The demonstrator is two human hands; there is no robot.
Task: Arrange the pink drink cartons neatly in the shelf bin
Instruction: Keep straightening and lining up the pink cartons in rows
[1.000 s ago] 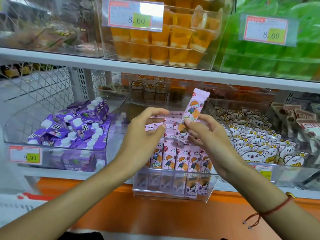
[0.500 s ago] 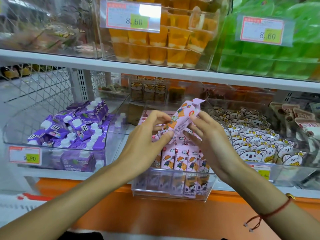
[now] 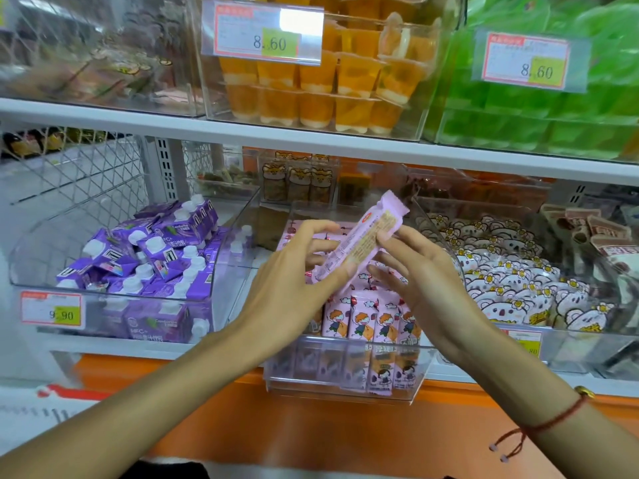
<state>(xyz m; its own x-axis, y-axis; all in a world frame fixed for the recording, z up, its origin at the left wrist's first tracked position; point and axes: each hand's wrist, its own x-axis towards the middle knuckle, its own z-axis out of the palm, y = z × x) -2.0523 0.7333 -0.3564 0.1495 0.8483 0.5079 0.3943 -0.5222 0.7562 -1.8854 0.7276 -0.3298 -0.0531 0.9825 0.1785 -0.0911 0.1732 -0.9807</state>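
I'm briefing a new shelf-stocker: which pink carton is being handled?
On the lower shelf, find the clear middle bin. Above its upright rows, both hands hold one pink carton: the only one lifted, tilted, its printed back showing.

Shelf bin (image 3: 345, 388): clear hard plastic, glossy, smooth, front wall slightly frosted by glare. Pink drink cartons (image 3: 363, 319) inside: coated paperboard, printed, light sheen. Held carton (image 3: 359, 243): same coated board, satin, crimped top seam. Purple cartons (image 3: 152, 257): glossy coated board with white plastic caps. Jelly cups (image 3: 311, 98): clear shiny plastic. Price tags (image 3: 52, 311): paper behind clear plastic sleeves. Shelf edge (image 3: 311, 140): white painted metal, smooth. Mesh panel (image 3: 86, 167): painted wire. Wrist cord (image 3: 539, 426): red woven thread, matt.
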